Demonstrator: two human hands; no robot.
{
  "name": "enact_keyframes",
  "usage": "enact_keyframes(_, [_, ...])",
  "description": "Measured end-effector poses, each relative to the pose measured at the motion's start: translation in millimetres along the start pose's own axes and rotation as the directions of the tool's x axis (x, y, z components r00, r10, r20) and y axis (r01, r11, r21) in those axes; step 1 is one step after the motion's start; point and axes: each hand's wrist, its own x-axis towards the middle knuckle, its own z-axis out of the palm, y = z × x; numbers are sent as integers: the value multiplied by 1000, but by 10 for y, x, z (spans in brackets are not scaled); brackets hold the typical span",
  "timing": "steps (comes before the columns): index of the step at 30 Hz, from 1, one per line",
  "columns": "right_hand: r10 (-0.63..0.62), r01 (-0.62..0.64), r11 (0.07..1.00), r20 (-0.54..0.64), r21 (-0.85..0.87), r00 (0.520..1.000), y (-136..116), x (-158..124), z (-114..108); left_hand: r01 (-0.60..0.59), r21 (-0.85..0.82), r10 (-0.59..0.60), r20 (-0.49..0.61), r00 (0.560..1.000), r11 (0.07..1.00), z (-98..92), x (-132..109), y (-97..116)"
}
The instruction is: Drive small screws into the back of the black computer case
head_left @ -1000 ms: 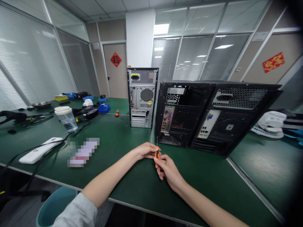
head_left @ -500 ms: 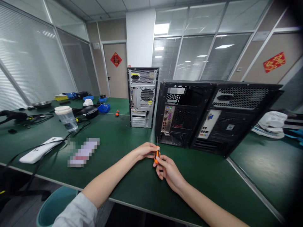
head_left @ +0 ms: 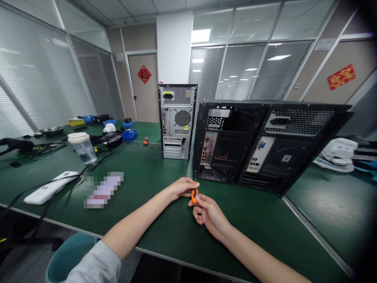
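Observation:
An orange and black screwdriver (head_left: 194,195) is held between both hands, its thin shaft pointing away from me at the lower left corner of a black computer case (head_left: 226,145). My left hand (head_left: 183,188) grips the front of the handle with thumb and fingers. At the handle's rear end, my right hand (head_left: 207,210) pinches it between thumb and fingers. Whether the tip touches the case is too small to tell. Another black case (head_left: 297,149) stands against the first on the right. Farther back, a silver computer case (head_left: 177,122) stands upright.
On the green table (head_left: 123,220) at the left lie a white power strip (head_left: 51,188) with black cables, a lidded cup (head_left: 82,147) and a blurred flat item (head_left: 104,190). Blue trays (head_left: 129,135) and a small orange screwdriver (head_left: 146,141) are farther back. A teal bin (head_left: 69,257) stands below.
The screwdriver handle has turned slightly between my hands, and the fingers of my right hand have shifted a little to the left. The cases have not moved.

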Motion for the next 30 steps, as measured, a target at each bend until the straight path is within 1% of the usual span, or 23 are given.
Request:
enact_keyframes(10, [35, -40, 996, 67, 77, 997, 12, 10, -33, -9, 36, 11, -54, 998, 999, 19, -26, 9])
enact_keyframes(17, [67, -81, 985, 93, 150, 993, -10, 17, -31, -22, 59, 27, -78, 997, 998, 19, -9, 1])
enact_keyframes(23, [93, -112, 975, 108, 193, 990, -27, 1, -6, -41, 48, 45, -80, 996, 998, 31, 7, -10])
enact_keyframes(27, [103, -124, 970, 111, 208, 989, -28, 6, -18, -60, 29, 62, -58, 996, 998, 27, 18, -22])
enact_keyframes(30, [139, -155, 968, 95, 195, 986, -35, 26, -32, -64, 16, 65, -56, 996, 998, 32, 19, -28])
